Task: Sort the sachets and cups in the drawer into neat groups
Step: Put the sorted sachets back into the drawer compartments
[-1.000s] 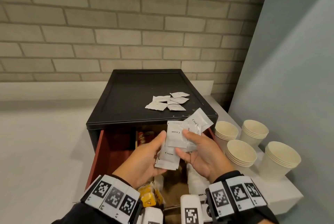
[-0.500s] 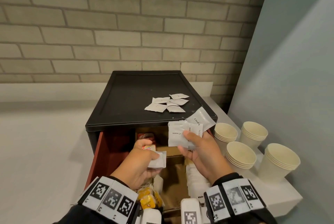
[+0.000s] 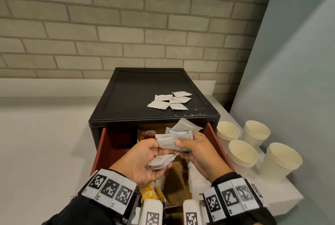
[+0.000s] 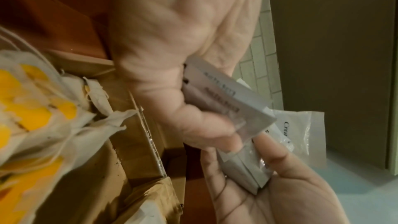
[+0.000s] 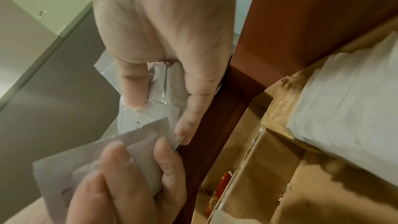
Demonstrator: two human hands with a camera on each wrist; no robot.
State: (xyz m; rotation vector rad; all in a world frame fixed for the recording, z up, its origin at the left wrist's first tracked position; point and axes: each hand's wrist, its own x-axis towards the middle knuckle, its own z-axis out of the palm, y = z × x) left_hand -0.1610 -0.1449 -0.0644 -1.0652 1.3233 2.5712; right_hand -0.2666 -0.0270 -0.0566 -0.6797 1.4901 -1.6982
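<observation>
- L hand now back up at the R hand, both over the open drawer. 0.5 s ago it was lower, w/ one small sachet pinched down toward the drawer; 1 s ago the two hands were together on the stack.
- L fingers curled round a couple of white creamer sachets lying in the palm; thumb and forefinger also touch the edge of the R hand's stack.
- R fingers clamped on a fanned bundle of the same sachets, thumb on top, held just in front of the black cabinet.
- Reads as: picked-up sachets being merged into one bundle, i.e. the creamer group is growing, not yet laid down.
- Other groups so far: loose small white packets on the cabinet top; four stacks of paper cups on the counter to the R, outside the drawer.
- Still in drawer: yellow-tagged tea bags, a red coffee packet, cardboard dividers, white wrapped stuff at R. So approx mid-task.
- Risk, prob: fanned bundle is slippery; squaring the edges would help before it's set down.
</observation>
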